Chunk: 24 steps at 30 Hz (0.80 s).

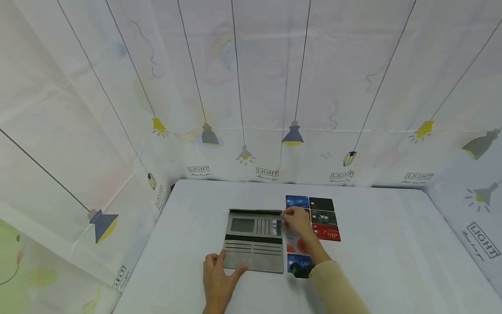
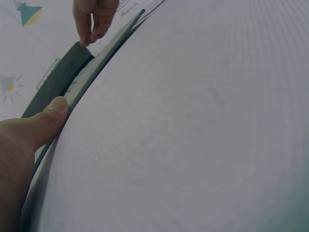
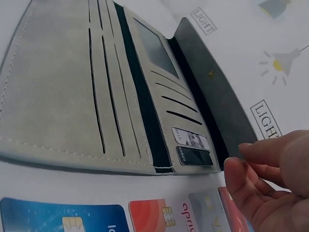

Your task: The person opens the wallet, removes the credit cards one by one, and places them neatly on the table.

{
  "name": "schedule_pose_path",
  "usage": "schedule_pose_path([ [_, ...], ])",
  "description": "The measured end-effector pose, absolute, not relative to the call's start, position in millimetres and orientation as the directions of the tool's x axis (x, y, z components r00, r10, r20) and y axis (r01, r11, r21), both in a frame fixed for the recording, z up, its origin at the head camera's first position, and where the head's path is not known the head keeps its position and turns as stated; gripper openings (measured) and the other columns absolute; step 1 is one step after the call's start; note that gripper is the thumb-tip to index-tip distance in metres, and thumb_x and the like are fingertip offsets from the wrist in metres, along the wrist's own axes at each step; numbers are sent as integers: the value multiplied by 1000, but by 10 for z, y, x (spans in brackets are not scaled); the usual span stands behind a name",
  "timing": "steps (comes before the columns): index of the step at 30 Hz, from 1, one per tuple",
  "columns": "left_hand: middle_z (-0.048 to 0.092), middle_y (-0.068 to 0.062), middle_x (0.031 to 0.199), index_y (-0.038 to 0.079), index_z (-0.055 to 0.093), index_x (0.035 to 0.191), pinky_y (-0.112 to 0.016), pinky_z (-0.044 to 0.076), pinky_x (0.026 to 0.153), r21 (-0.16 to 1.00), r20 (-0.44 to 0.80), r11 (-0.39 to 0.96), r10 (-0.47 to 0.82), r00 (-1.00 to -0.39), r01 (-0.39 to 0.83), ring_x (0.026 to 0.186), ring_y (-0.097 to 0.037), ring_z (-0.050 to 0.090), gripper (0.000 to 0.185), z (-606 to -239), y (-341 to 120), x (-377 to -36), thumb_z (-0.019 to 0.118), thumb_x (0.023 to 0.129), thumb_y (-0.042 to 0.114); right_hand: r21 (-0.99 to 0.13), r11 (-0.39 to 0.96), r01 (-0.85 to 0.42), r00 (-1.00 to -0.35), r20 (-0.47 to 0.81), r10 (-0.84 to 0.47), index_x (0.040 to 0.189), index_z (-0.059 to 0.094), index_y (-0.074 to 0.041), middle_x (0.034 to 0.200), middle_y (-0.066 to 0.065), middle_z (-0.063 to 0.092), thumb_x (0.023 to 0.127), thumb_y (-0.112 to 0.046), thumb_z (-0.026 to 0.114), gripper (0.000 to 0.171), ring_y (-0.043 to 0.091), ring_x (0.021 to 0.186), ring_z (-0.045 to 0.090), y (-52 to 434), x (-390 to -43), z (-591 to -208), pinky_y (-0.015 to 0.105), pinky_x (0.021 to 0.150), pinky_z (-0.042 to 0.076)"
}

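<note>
A grey wallet (image 1: pixel 252 260) lies unfolded on the white table, showing slit card pockets, a dark window and dark folds. Its far flap (image 3: pixel 200 60) stands up, with a snap stud on it. Two cards (image 3: pixel 194 156) sit in the pockets at the right end, one of them black. My left hand (image 1: pixel 218 275) holds the near left corner, its thumb (image 2: pixel 54 112) along the near edge and its fingers at the left side. At the far right corner, my right hand (image 1: pixel 298 221) pinches the end of the flap with curled fingers and thumb.
Right of the wallet, several cards lie in two columns, among them a blue card (image 1: pixel 299 261), a black card (image 1: pixel 321 204) and a red card (image 1: pixel 327 232). My right forearm passes over the left column. A wall cloth (image 1: pixel 251 87) printed with lamps hangs behind the table.
</note>
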<state>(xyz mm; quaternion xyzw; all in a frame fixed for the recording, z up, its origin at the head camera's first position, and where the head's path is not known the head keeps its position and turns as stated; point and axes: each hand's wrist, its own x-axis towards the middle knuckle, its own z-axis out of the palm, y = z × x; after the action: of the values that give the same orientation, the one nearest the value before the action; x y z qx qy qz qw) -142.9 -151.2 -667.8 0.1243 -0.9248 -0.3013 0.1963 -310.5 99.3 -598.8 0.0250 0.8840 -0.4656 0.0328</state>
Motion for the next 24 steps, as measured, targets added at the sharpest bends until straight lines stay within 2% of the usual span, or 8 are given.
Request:
schedule_pose_path([
  [10, 45, -1, 104, 6, 66, 131, -33, 42, 78, 603, 278, 788, -349, -895, -120, 92, -12, 41, 96, -6678, -1513, -1430, 78, 64, 73, -829, 553, 89, -991, -131, -36, 111, 70, -3, 93, 11, 70, 90, -11, 70, 22, 17, 72, 64, 914, -3115, -6026, 28, 65, 50],
  [14, 45, -2, 105, 6, 66, 131, -34, 42, 79, 609, 271, 783, -351, -896, -123, 92, -13, 41, 96, -6668, -1515, -1429, 78, 64, 73, -849, 521, 87, -986, -149, -78, 112, 70, -2, 96, 12, 71, 88, -8, 71, 25, 17, 72, 65, 876, -3115, -6005, 28, 65, 52],
  [18, 45, -1, 104, 6, 65, 132, -34, 42, 79, 615, 263, 779, -351, -898, -125, 92, -12, 41, 97, -6680, -1513, -1429, 76, 64, 75, -862, 486, 145, -972, -216, -93, 116, 69, -3, 100, 11, 70, 89, -9, 71, 27, 17, 77, 67, 837, -3107, -5990, 30, 69, 55],
  [24, 43, 0, 102, 6, 66, 131, -33, 41, 77, 611, 272, 782, -354, -895, -124, 90, -11, 39, 98, -6674, -1506, -1436, 76, 64, 76, -844, 511, 164, -966, -241, -89, 115, 69, -3, 100, 11, 69, 91, -10, 69, 26, 17, 79, 67, 787, -3105, -5984, 30, 70, 55],
])
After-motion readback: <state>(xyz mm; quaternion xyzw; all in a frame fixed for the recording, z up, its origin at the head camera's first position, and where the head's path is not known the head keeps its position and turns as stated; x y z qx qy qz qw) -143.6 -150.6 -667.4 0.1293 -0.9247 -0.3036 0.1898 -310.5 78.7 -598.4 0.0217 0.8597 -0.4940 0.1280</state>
